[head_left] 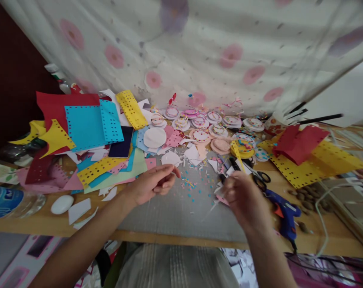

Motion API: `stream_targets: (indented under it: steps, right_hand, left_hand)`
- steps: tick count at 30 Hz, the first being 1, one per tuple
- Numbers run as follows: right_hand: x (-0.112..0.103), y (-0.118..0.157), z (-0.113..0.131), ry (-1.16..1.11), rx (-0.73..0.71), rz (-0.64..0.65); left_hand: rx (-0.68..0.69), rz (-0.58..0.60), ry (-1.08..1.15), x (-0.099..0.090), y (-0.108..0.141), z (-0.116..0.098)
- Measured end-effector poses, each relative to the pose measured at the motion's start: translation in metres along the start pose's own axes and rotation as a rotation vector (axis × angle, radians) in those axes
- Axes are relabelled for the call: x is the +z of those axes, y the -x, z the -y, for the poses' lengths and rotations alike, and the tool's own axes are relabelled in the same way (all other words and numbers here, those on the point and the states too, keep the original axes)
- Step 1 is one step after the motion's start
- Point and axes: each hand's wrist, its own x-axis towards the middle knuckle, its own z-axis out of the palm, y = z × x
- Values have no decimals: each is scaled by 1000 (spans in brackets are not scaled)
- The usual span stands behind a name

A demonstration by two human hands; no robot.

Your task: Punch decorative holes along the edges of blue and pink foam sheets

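My left hand (157,182) hovers over the left part of the grey mat (175,216), fingers curled in and thumb close to the index finger. Whatever it may pinch is too small to make out. Slightly blurred, my right hand (243,196) is closed above the mat's right side; what it holds, if anything, is unclear. A yellow strip (236,152) shows just beyond it, and I cannot tell whether they touch. Black-handled scissors (263,178) and a blue glue gun (285,214) lie to its right. Tiny blue, pink and yellow paper bits (191,184) lie scattered between both hands.
Several small layered paper hats (200,135) with bead trims line the back. Punched coloured sheets (85,124) pile up at left, near a white oval object (62,204) and a plastic bottle (16,202). Red folded paper (299,142), yellow sheets (295,172) and a pale cable (321,216) occupy the right.
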Motion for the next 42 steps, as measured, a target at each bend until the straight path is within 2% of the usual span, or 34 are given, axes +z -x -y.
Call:
stream_targets:
  steps: [1,2,6,9,14,17,24,28,32,34,36,38,42]
  right_hand:
    - [13,2,-9,-90,107,53]
    - [25,3,-17,-137,150,94]
    - [49,1,-33,-143,196,175]
    - [52,-1,-35,-117,215,191]
    - [52,0,-34,-135,281,232]
    - [52,1,-30,-172,295,225]
    - [43,2,-21,-184,140,62]
    - [42,6,-19,-187,83,21]
    - [44,6,-16,-195,44,-9]
    - [45,7,-15,-221,8,-12]
    - [48,10,-17,-233,-13,25]
    - [51,15,-22,-208,-4,120]
    - [54,21,-30,-128,47,343]
  left_hand:
    - [-2,3,-36,5,-3,0]
    - [-13,8,-75,10,-5,1]
    - [-43,-23,-190,27,-7,8]
    - [-47,-36,-255,30,-2,13]
    - [-74,93,-302,30,4,17]
    - [-90,126,-303,31,5,17]
    - [-120,141,-287,31,24,12]
    - [-129,126,-333,28,36,12]
    - [-70,61,-384,25,39,19]
    - [-34,34,-334,26,37,23]
    - [-9,21,-219,29,34,25]
    - [-7,27,-88,34,30,26]
    - [-99,137,114,39,24,25]
